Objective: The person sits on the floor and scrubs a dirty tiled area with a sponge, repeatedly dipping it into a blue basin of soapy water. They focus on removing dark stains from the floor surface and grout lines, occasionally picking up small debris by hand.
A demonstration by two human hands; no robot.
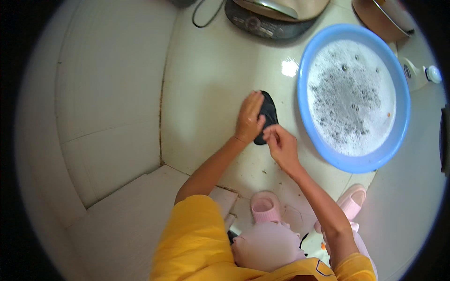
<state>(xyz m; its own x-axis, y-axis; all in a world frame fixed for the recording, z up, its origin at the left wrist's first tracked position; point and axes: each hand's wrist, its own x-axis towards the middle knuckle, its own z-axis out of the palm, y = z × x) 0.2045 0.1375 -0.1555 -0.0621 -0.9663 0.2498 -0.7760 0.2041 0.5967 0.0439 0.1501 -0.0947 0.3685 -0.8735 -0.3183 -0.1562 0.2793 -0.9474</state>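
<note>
A black shoe lies on the pale tiled floor in front of me, partly hidden by my hands. My left hand rests along its left side, fingers extended and blurred; whether it grips the shoe is unclear. At the shoe's lower right is my right hand, fingers bent and thumb near the fingertips; I cannot tell if something thin is between them. To the right of both hands stands a blue plastic basin of foamy, greyish water.
A white bottle and a brown pot are beyond the basin. An induction cooker with a pan on it sits at the top, near a looped black cable. Pink slippers are below, a pale wall at left.
</note>
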